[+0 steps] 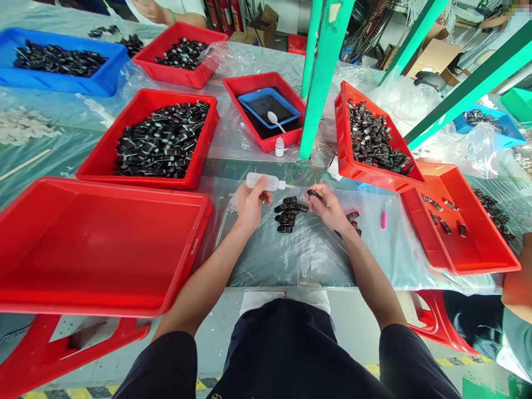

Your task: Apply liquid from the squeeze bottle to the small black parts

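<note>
My left hand (253,200) is wrapped round a white squeeze bottle (266,182), which lies nearly level with its thin yellowish nozzle pointing right. The fingers of my right hand (326,204) pinch a small black part (315,194) just beyond the nozzle's tip. Between and below the hands, a cluster of black parts (286,213) rests on the plastic-covered table (266,255). More dark parts (353,216) lie beside my right wrist, partly hidden by it. Small pale bits (233,203) are scattered left of my left hand.
A large red tray (100,244) stands at left, with a filled red bin (158,138) behind it. Green posts (318,83) rise behind the hands. Another filled red bin (374,138) and a pink-handled tool (383,219) are at right. Other people sit at the far left and right edge.
</note>
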A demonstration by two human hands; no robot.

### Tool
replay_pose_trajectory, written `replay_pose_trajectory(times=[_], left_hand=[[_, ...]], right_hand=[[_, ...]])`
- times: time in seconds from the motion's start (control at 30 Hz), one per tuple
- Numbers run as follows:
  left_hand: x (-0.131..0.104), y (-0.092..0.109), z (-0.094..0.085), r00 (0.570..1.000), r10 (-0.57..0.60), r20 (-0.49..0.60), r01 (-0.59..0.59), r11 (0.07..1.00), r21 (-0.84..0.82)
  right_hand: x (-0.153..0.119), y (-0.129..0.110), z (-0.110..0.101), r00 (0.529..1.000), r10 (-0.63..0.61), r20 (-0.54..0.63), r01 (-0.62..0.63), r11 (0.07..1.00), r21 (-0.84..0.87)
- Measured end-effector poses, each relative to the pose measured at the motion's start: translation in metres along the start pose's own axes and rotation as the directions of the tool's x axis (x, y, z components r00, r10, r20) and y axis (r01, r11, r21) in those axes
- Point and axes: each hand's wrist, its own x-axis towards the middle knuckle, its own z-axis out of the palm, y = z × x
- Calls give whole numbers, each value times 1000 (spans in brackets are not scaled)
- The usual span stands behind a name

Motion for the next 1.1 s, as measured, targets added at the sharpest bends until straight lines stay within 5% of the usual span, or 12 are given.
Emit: replay_pose_trajectory(times=[0.23, 1.1], left_hand=[[-1, -1, -1, 999, -14, 51, 12, 1000, 29], [1, -5, -6, 985, 1, 171, -21, 993, 113]], right_hand=[[-4, -11, 10, 995, 7, 102, -10, 999, 34], [-7, -16, 3, 995, -19, 98, 19, 1000, -7]])
